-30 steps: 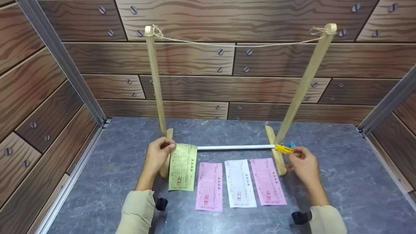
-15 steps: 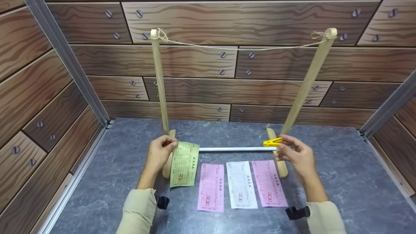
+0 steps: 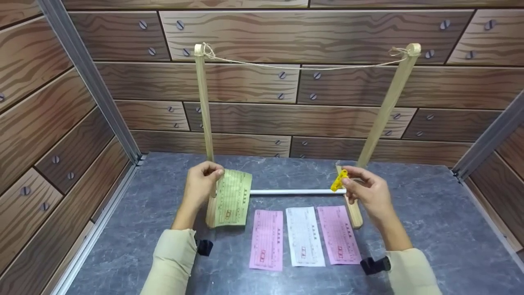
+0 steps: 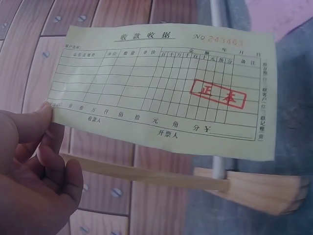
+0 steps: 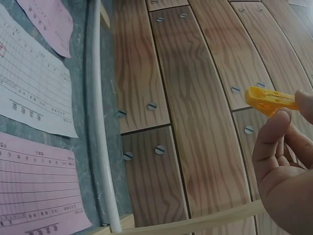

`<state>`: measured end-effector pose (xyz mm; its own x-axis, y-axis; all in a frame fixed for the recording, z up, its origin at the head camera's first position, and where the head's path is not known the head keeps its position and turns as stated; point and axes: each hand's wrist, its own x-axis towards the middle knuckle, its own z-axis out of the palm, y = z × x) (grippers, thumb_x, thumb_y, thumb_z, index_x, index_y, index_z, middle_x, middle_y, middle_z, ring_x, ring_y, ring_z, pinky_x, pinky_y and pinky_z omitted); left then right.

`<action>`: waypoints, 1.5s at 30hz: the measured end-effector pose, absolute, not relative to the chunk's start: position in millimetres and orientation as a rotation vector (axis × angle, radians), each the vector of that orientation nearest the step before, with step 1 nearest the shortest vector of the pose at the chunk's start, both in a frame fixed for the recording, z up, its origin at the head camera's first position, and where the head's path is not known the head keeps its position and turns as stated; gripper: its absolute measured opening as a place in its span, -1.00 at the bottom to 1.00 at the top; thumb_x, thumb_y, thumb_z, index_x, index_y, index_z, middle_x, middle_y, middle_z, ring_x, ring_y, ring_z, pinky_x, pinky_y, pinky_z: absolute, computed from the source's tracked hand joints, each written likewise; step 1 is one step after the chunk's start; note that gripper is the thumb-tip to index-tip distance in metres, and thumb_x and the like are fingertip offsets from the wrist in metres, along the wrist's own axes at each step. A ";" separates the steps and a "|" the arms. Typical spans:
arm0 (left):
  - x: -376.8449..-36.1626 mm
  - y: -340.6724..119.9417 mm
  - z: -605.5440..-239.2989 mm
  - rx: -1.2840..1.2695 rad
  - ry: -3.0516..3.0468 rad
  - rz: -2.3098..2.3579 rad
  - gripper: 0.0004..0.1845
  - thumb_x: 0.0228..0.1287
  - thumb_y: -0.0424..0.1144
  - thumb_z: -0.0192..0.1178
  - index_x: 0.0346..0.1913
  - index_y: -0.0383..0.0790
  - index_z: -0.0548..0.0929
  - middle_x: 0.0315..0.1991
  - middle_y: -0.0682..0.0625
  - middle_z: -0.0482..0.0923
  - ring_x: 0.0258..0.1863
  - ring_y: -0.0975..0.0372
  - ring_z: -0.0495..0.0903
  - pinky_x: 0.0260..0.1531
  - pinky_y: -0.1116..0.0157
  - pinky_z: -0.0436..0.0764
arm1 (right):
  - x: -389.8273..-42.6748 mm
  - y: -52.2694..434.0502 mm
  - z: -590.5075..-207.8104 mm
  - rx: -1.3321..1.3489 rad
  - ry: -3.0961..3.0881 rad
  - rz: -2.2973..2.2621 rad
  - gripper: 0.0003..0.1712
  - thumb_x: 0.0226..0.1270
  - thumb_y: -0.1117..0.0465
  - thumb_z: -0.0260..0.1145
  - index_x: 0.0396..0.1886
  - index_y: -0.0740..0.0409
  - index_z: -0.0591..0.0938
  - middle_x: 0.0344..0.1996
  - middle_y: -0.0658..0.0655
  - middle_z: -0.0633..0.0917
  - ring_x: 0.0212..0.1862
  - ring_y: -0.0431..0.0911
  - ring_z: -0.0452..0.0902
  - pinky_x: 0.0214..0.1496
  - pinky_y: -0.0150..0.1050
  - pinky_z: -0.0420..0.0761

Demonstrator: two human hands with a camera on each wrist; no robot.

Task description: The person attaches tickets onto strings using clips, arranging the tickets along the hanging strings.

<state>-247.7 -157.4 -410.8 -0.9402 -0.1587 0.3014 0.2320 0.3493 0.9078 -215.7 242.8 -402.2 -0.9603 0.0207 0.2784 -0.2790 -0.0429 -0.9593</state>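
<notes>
My left hand (image 3: 200,180) pinches a yellow-green receipt slip (image 3: 233,198) by its top left corner, and the slip hangs down in front of the stand's left foot. The left wrist view shows the printed grid and red stamp on this receipt slip (image 4: 161,93). My right hand (image 3: 368,190) pinches a yellow clothespin (image 3: 339,181), raised over the right end of the white rod (image 3: 294,192). In the right wrist view the clothespin (image 5: 269,99) sits between thumb and fingers, pointing away from the hand. A twine line (image 3: 303,67) is strung between the two post tops.
Two pink slips (image 3: 266,239) (image 3: 339,234) and a white slip (image 3: 305,236) lie in a row on the grey marbled table (image 3: 123,246). The wooden left post (image 3: 205,106) and right post (image 3: 387,106) stand upright behind them. Wood-patterned panels close off the back and sides.
My right hand has moved left and up from beside the stand's right foot with the yellow clothespin, now turned more upright. My left hand has lifted the yellow-green receipt slip slightly.
</notes>
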 end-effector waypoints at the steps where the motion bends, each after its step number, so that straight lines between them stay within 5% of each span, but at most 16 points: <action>1: -248.5 -157.3 -407.3 -0.067 -2.273 -1.611 -0.97 0.32 -0.44 0.32 -0.28 -0.35 0.74 -0.38 -0.05 0.64 -0.39 0.18 0.50 -0.39 0.36 0.46 | -215.8 242.7 -400.1 0.280 -2.028 2.102 -0.61 0.35 0.52 0.29 0.14 0.58 0.53 -0.33 0.25 0.66 -0.52 -0.12 0.53 -0.55 -0.34 0.57; 16: -268.1 -151.5 -352.7 -0.137 -2.130 -1.550 -0.96 0.22 -0.51 0.36 -0.34 -0.35 0.77 -0.43 -0.07 0.66 -0.47 0.23 0.49 -0.45 0.41 0.45 | -218.2 238.3 -363.7 0.500 -2.054 2.130 -0.60 0.43 0.54 0.20 0.23 0.39 0.56 -0.09 0.39 0.66 -0.29 0.08 0.75 -0.34 -0.12 0.72; 24: -286.6 -143.6 -303.5 -0.186 -2.078 -1.514 -0.94 0.20 -0.46 0.40 -0.27 -0.37 0.78 -0.30 -0.13 0.74 -0.38 0.19 0.63 -0.32 0.39 0.59 | -219.0 238.5 -343.2 0.550 -2.069 2.079 -0.62 0.44 0.52 0.21 0.22 0.39 0.57 -0.11 0.42 0.65 -0.30 0.11 0.75 -0.34 -0.12 0.71; 45: -303.2 -125.1 -209.7 -0.174 -2.014 -1.467 -0.96 0.20 -0.42 0.43 -0.34 -0.24 0.83 -0.37 0.02 0.74 -0.42 0.29 0.57 -0.38 0.44 0.50 | -217.9 230.8 -295.9 0.665 -2.053 2.003 -0.62 0.43 0.52 0.22 0.21 0.40 0.57 -0.14 0.41 0.66 -0.31 0.09 0.75 -0.37 -0.11 0.71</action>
